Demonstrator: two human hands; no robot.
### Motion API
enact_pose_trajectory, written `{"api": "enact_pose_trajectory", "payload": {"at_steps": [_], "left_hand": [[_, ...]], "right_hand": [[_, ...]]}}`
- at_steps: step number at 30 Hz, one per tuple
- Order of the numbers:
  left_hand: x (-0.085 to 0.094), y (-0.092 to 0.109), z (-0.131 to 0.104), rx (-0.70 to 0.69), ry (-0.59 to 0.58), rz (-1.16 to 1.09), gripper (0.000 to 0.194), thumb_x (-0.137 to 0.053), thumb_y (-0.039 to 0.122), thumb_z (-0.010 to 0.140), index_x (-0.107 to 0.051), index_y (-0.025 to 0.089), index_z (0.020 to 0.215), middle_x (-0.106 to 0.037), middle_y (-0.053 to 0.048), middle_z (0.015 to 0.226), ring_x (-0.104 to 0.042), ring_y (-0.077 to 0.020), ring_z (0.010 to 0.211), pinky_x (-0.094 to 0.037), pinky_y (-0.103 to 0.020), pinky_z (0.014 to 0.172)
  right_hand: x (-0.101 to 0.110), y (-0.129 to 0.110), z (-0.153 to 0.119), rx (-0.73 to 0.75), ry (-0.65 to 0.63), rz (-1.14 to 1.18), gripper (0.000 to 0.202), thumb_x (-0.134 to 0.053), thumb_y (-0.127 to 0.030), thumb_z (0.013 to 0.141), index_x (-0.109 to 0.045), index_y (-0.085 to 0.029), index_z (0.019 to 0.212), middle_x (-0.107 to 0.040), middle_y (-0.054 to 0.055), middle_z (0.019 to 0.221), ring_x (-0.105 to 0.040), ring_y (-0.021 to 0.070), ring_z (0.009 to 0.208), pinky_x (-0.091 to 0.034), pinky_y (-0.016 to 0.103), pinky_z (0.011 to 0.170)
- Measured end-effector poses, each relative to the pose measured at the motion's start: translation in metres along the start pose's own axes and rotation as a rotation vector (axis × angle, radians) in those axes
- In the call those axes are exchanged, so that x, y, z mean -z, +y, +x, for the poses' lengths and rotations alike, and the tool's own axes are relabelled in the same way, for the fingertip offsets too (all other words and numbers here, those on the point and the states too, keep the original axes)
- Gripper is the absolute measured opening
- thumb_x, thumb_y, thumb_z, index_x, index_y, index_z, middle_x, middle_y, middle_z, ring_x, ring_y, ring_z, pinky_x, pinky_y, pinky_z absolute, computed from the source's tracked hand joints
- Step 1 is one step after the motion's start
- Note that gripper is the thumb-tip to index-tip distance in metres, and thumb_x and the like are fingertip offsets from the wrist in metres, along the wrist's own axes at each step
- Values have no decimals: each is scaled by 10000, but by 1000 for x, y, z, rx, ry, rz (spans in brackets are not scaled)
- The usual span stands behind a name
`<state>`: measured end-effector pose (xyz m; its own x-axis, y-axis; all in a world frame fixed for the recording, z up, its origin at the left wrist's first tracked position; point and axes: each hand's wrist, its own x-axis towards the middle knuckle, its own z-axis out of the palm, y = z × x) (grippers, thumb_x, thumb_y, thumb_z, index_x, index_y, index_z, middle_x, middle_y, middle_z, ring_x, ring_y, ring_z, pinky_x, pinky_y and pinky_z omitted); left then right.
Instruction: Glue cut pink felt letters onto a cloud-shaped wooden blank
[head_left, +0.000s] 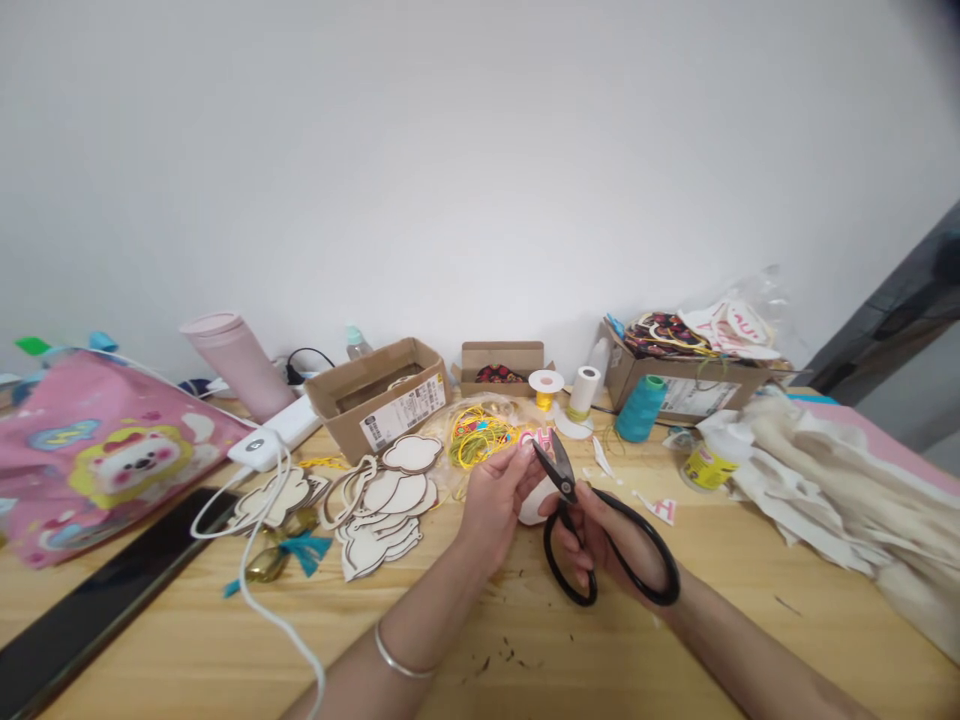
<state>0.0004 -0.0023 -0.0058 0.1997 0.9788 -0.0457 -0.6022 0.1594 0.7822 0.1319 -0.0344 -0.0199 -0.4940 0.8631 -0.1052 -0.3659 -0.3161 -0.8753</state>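
Observation:
My right hand (pixel 611 535) is closed round the handles of black-handled scissors (pixel 562 478), whose blades point up and to the left. In front of me, my left hand (pixel 491 500) pinches a small white piece with pink print (pixel 546 438), partly hidden behind the scissors. The blade tips lie close to the fingertips of that hand; whether they touch the piece I cannot tell. A scrap with a pink letter (pixel 663 508) lies to the right, and thin white offcuts (pixel 602 457) lie beyond the scissors. A white rounded shape (pixel 537 502) shows between my hands.
Cloud-shaped cutouts (pixel 386 500) lie left, near a cardboard box (pixel 401 405). Yellow cords (pixel 480 435) lie ahead. A teal thread cone (pixel 641 408), a full box (pixel 694 385), a yellow-labelled bottle (pixel 712 460) and cream cloth (pixel 825 490) are right. A white cable (pixel 262 590) crosses the left side.

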Motion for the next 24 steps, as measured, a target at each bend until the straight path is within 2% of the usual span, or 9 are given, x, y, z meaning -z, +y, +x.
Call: {"api": "enact_pose_trajectory", "payload": {"at_steps": [3, 8, 15, 21, 24], "left_hand": [[1, 0, 0, -6, -16, 24, 187, -640, 292, 734, -686, 127, 811, -700, -54, 796, -637, -128, 726, -495, -195, 613], [1, 0, 1, -25, -20, 30, 174, -661, 267, 719, -700, 128, 815, -710, -57, 859, -640, -123, 787, -488, -223, 787], [6, -1, 2, -10, 32, 44, 196, -668, 296, 711, -709, 119, 784, -716, -79, 821, -654, -150, 788, -481, -281, 844], [7, -2, 2, -23, 48, 80, 231, -683, 321, 689, -713, 115, 789, -716, -89, 826, -658, -173, 804, -476, -314, 868], [5, -1, 2, -37, 33, 117, 221, -674, 320, 697, -717, 121, 785, -718, -79, 827, -658, -167, 806, -470, -306, 879]], "right_hand": [[2, 0, -1, 10, 9, -54, 459, -452, -579, 787, -564, -142, 874, -438, -38, 547, -365, 62, 414, -385, 195, 371], [5, -3, -3, 91, 89, -335, 495, -422, -590, 797, -552, -125, 906, -410, -59, 497, -382, 66, 366, -338, 202, 353], [4, -17, -6, 128, 248, -712, 466, -473, -607, 738, -501, -157, 620, -313, -76, 437, -283, 43, 342, -224, 196, 327], [5, -22, -7, 66, 278, -938, 440, -443, -565, 749, -417, -182, 534, -297, -61, 428, -278, 54, 369, -185, 201, 347], [8, -24, -6, 87, 289, -1006, 437, -439, -546, 748, -359, -189, 508, -282, -54, 450, -273, 56, 396, -176, 202, 366]]}}
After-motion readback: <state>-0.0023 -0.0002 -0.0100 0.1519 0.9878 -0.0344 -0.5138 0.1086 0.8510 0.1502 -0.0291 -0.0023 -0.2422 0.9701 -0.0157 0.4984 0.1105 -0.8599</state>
